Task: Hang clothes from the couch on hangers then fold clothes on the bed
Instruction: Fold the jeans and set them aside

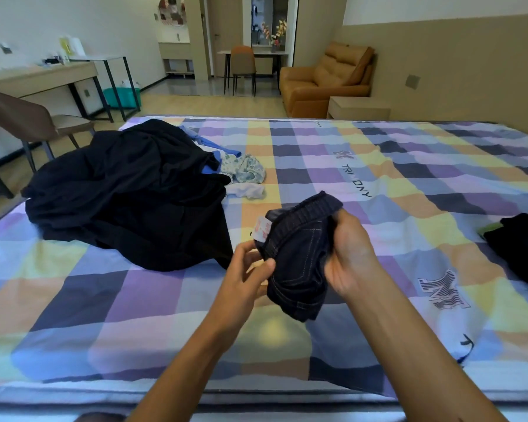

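Two bare hands hold a small dark denim garment [299, 263] just above a bed [378, 166] covered in a pastel checked sheet. The left hand [247, 269] pinches the garment's left edge beside a white label [262, 228]; the right hand [352, 254] has its grip curled round the right side near the ribbed waistband. A heap of dark clothes [125, 193] lies on the bed to the left, with floral and white pieces [246, 172] beside it. Another dark garment [521, 245] lies at the right edge. An orange couch [326, 80] stands beyond the bed.
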Demonstrator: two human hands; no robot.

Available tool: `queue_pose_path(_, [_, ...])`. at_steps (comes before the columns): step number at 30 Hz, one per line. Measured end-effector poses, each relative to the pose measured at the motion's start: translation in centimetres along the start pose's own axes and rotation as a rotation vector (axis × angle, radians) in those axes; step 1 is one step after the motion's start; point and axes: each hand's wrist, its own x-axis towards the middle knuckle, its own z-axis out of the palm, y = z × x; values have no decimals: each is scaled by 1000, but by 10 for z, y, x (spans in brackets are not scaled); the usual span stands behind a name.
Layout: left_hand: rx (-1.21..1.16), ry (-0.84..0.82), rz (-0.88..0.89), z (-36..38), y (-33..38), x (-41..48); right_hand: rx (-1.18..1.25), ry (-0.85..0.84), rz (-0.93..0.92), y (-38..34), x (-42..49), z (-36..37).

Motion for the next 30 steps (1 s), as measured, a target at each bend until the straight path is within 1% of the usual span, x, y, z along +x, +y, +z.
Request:
queue_pose_path(1, [-53, -28, -12, 2, -3, 0, 8, 5, 13, 3, -2, 3])
queue_pose_path(2, [-73, -37, 15, 3, -4, 0, 33, 3, 20, 5, -3, 4])
queue_pose_path(5, [-71, -31, 87, 8, -1, -3, 88, 13, -28, 7, -5, -1])
queue_pose_path(7, [-41, 45, 98, 12, 0, -2, 114, -18, -55, 5, -6, -5])
queue_pose_path(9, [-20, 183, 87, 16, 5, 1, 114, -115, -77, 4, -9, -5])
queue_pose_path(11, [-111, 237, 41, 18, 18, 6, 59, -172, -90, 5, -6, -9])
queue_pose_path(14, [-379, 179, -72, 1, 53, 18, -27, -201, -178, -10, 1, -22])
queue_pose_path(15, [-417, 140, -100, -8, 66, 22, -58, -216, -189, -19, 4, -27])
queue_pose_path(17, [-415, 24, -107, -27, 92, 30, -129, -263, -175, -40, 7, -30])
queue_pose_path(19, [-322, -117, -80, -42, 116, 36, -250, -317, -149, -59, 11, -29])
queue_pose_path(21, [-158, -284, -122, -52, 143, 41, -423, -360, -137, -77, 11, -22])
queue_pose_path(22, [-82, -389, -155, -55, 156, 42, -520, -409, -134, -86, 8, -17])
queue_pose_path(23, [33, -464, -191, -54, 168, 42, -640, -451, -149, -95, 4, -11])
queue_pose_path(24, [189, -500, -203, -52, 179, 43, -779, -509, -200, -104, 2, -2])
queue_pose_path(26, [533, -468, -179, -39, 194, 47, -1133, -609, -281, -113, -5, 12])
queue_pose_path(27, [655, -425, -131, -31, 198, 49, -1267, -648, -260, -112, -9, 20])
queue_pose_path(28, [707, -405, -81, -25, 200, 51, -1339, -672, -229, -107, -11, 27])
queue_pose_path(29, [706, -398, -49, -20, 200, 53, -1372, -674, -211, -100, -10, 31])
queue_pose_path(30, [669, -398, -47, -18, 198, 57, -1383, -667, -251, -92, -8, 33])
